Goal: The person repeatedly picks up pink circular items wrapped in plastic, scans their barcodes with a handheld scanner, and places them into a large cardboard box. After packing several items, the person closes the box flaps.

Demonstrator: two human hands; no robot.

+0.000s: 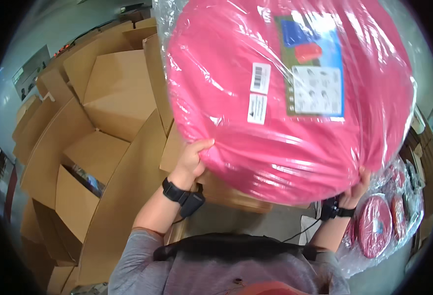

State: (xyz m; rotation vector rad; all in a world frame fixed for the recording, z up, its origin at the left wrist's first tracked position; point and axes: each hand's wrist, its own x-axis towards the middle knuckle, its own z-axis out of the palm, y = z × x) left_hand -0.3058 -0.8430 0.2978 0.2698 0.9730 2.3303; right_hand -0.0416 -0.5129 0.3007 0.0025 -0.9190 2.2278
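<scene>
Cardboard boxes (103, 98) stacked at nine o'clock; my left hand (194, 160) and right hand (359, 184) grip a plastic-wrapped pink disc (275, 98), mid-lift, I judge; next needs steady carrying.

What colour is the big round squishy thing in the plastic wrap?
The big round bundle is bright pink under clear shiny plastic. The head view shows it best.
</scene>
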